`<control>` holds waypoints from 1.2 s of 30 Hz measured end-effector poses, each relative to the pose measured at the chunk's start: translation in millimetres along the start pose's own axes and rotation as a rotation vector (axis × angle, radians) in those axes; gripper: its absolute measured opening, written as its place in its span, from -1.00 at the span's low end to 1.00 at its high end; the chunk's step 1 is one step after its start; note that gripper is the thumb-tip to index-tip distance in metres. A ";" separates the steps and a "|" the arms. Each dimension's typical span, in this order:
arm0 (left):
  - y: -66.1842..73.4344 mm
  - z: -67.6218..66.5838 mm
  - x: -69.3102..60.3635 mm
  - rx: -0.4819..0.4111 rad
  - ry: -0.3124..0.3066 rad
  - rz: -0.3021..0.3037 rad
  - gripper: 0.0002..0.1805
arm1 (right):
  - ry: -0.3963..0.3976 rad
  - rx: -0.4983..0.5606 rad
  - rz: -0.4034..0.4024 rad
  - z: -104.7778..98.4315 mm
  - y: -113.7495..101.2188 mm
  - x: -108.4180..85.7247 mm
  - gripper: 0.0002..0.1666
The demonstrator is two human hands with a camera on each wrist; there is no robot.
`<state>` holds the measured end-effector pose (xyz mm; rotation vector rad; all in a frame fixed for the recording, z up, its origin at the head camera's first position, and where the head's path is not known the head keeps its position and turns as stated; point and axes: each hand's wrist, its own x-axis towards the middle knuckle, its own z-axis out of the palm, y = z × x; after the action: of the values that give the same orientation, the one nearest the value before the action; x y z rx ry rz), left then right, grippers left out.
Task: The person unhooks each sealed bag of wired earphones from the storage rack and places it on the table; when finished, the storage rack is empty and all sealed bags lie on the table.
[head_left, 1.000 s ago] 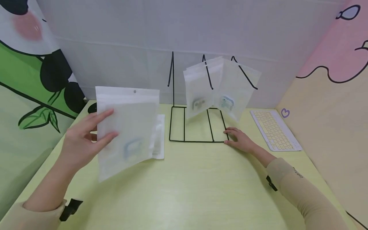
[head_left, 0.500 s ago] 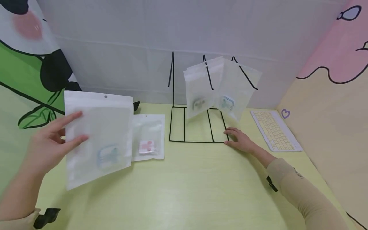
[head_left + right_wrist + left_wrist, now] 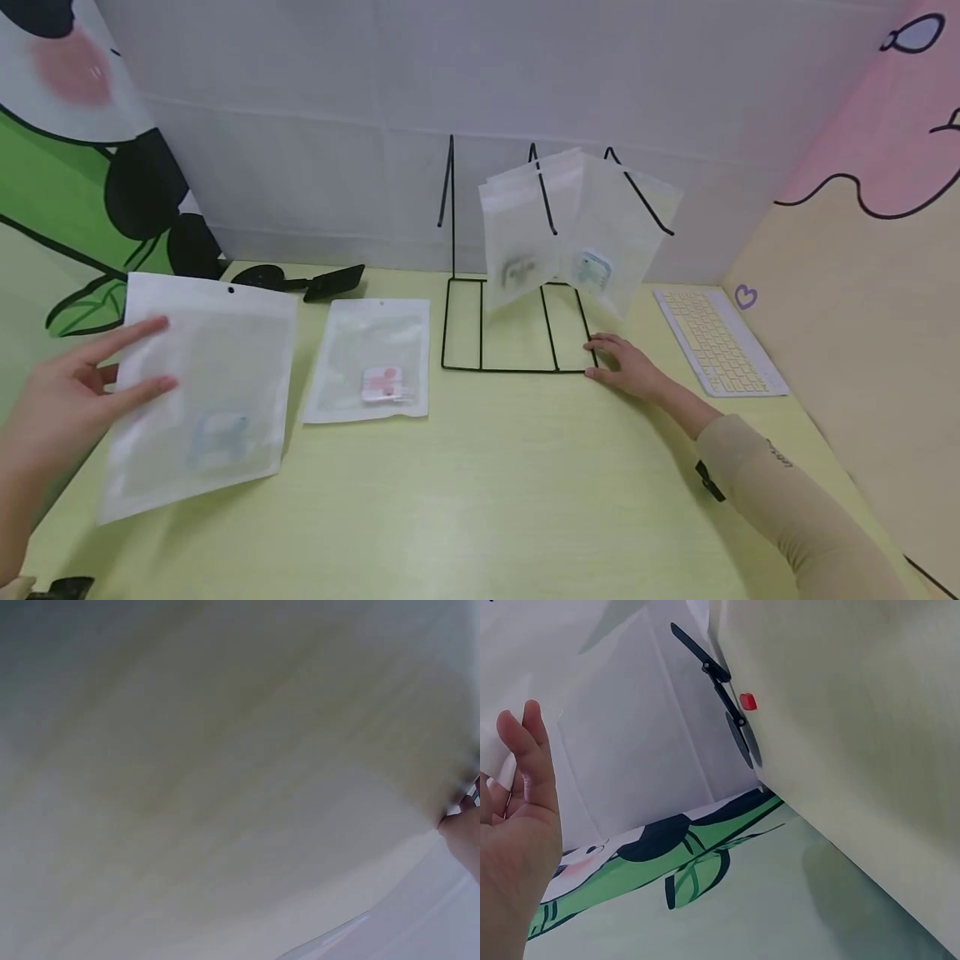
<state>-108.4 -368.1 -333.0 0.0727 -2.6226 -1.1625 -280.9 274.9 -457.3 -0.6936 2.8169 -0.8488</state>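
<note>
My left hand [image 3: 82,392] pinches the left edge of a translucent white pouch [image 3: 210,367], held upright above the left side of the table. A faint blue shape shows through its lower part, and a small hole is at its top. My right hand [image 3: 626,365] grips the front right corner of the base of a black wire display rack [image 3: 517,370]. From the rack's middle and right hooks hang similar pouches [image 3: 528,242], with small items inside. The left hook [image 3: 446,183] carries nothing. Flat on the table lies another white pouch [image 3: 352,342] with a pink-and-white item in it.
Behind the held pouch, a black folding stand [image 3: 300,282] lies near the back edge of the table [image 3: 480,492]. At the right side sits a white keyboard [image 3: 716,342]. A grey cloth [image 3: 337,183] rises behind the table, with printed panels on both sides.
My left hand has carried its pouch left and down, away from the rack, uncovering the pouch on the table and the black folding stand. My right hand has stayed on the rack's base.
</note>
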 end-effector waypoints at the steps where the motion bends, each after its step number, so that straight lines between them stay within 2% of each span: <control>1: -3.4 -1.7 -0.4 -0.005 -0.010 -0.006 -0.26 | 0.004 -0.001 -0.004 -0.2 0.1 0.0 -0.35; 4: -14.3 -6.5 -1.3 0.021 -0.031 -0.035 -0.26 | 0.003 -0.002 -0.009 -0.1 0.7 0.4 -0.35; 9: -29.8 -11.5 -4.0 0.165 -0.132 -0.074 -0.24 | -0.004 -0.004 -0.007 -0.6 0.3 0.7 -0.34; 12: -40.2 -12.1 -6.6 0.225 -0.189 -0.049 -0.23 | -0.003 -0.008 -0.005 -0.8 0.1 0.4 -0.35; 15: -53.8 -11.7 -9.2 0.228 -0.202 -0.016 -0.23 | -0.004 -0.010 -0.005 -0.7 0.0 -0.1 -0.35; 17: -62.2 -11.2 -10.0 0.264 -0.202 -0.002 -0.23 | -0.005 -0.012 -0.008 -0.5 -0.1 -0.3 -0.35; 23: -72.7 -7.4 -9.4 0.374 -0.295 -0.018 -0.18 | 0.003 -0.010 -0.017 -0.1 -0.6 0.2 -0.36; 26: -74.1 -5.9 -8.8 0.387 -0.330 -0.003 -0.17 | 0.003 -0.010 -0.016 0.1 -0.7 0.2 -0.36; 30: -77.0 -4.5 -6.5 0.356 -0.359 0.024 -0.15 | 0.003 -0.012 -0.015 0.1 -1.4 0.0 -0.36; 36: -89.3 -0.6 1.2 0.327 -0.411 0.043 -0.09 | 0.002 -0.015 -0.013 -0.2 -2.4 -0.3 -0.36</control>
<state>-115.1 -429.1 -397.8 -0.1777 -3.1364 -0.7886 -279.7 273.3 -455.8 -0.7143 2.8269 -0.8319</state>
